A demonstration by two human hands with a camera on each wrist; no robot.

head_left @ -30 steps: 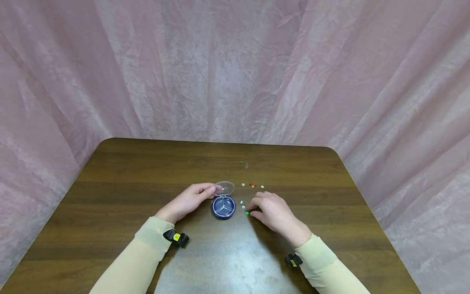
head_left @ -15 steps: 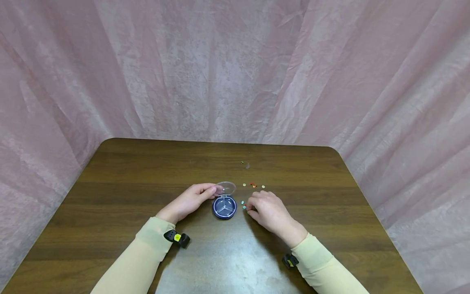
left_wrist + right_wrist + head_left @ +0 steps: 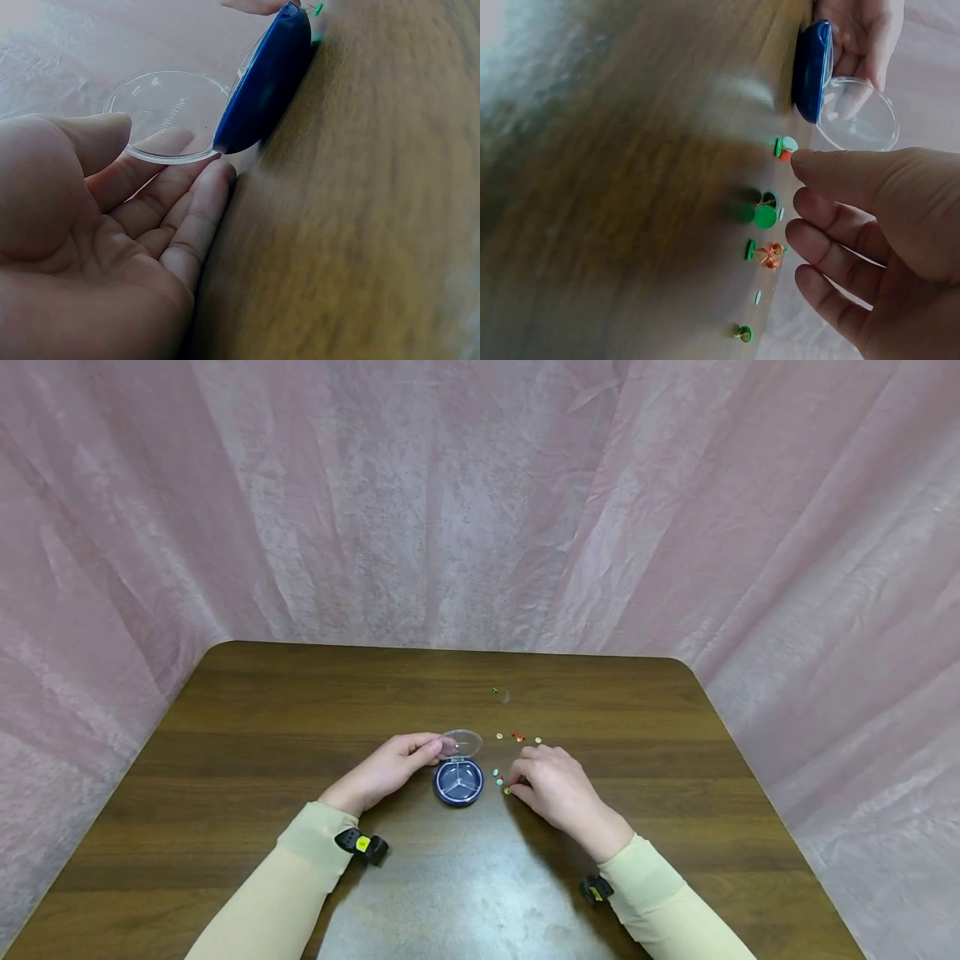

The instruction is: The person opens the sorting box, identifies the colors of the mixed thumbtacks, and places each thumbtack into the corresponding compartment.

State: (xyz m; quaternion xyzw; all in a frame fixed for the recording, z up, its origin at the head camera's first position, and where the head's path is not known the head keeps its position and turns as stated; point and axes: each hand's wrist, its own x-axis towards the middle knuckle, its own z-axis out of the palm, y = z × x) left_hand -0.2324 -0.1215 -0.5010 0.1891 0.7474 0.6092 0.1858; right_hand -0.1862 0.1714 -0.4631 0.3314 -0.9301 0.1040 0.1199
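Observation:
Near the table's middle, a round blue pill case [image 3: 458, 783] with three compartments lies with its clear lid [image 3: 461, 743] raised. My left hand [image 3: 386, 768] pinches the lid's edge between thumb and fingers, also seen in the left wrist view. My right hand [image 3: 555, 785] is just right of the case, its fingers loosely curved over the table. A green thumbtack [image 3: 778, 147] lies head down by the thumb tip, beside a pale one [image 3: 790, 143] and a red one [image 3: 785, 156]. The right index finger is mostly hidden behind the thumb in the right wrist view.
Farther back are a red cluster of thumbtacks [image 3: 519, 738], a pale thumbtack [image 3: 499, 736] to its left and another pale thumbtack [image 3: 537, 740] to its right. A small clear item [image 3: 506, 698] lies near the far edge. A pink curtain [image 3: 450, 510] hangs behind the table.
The green-topped thumbtack by my right thumb was covered by the fingers, and now shows its yellowish underside. My right fingers have drawn back slightly. The left hand keeps holding the lid.

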